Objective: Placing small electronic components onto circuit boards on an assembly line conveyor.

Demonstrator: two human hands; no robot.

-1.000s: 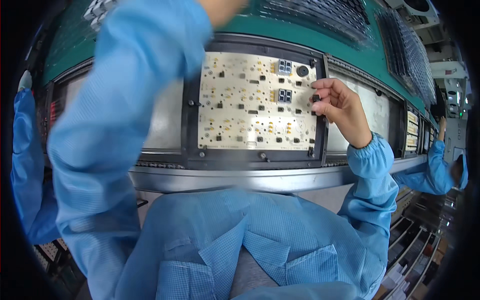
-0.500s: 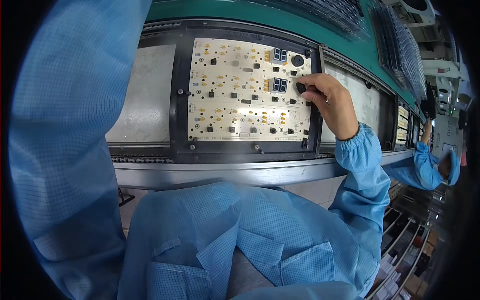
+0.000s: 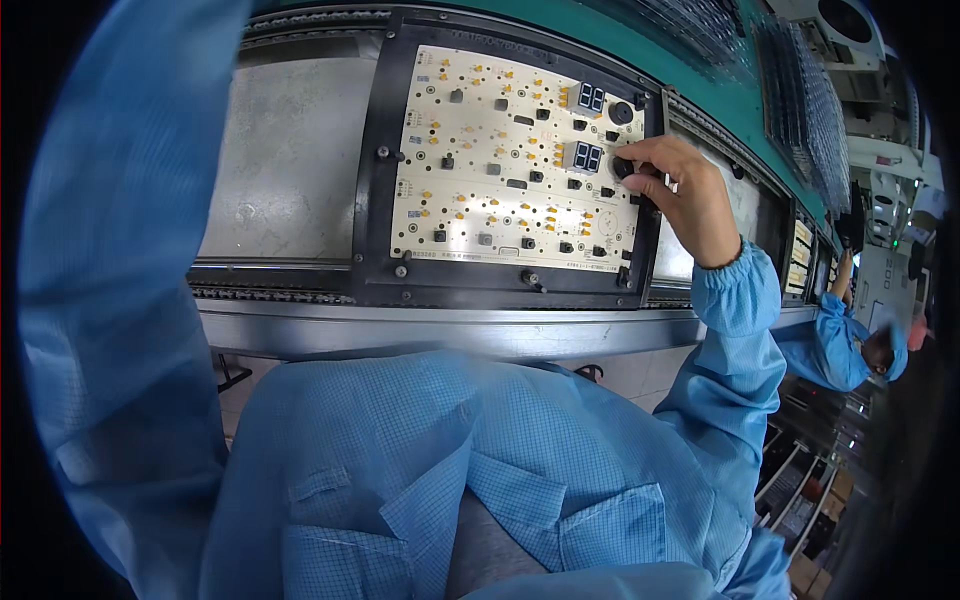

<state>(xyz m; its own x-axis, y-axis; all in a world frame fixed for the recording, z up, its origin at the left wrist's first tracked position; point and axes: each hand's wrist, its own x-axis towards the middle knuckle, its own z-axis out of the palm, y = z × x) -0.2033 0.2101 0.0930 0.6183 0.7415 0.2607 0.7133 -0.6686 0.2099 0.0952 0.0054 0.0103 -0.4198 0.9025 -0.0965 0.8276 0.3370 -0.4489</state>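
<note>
One round black part (image 3: 623, 168) is being pinched between the thumb and fingers of my right hand (image 3: 690, 200), at the right side of the cream circuit board (image 3: 480, 150), just right of the nearer digit display (image 3: 582, 157). My left sleeve (image 3: 120, 250) is extending past the far left edge; I cannot tell how my left hand is posed. A black disc (image 3: 621, 112) is sitting right of the far display (image 3: 590, 98). A black frame (image 3: 376, 225) is surrounding the board. Trays (image 3: 805, 110) are lying far right on the green worktop (image 3: 560, 22).
</note>
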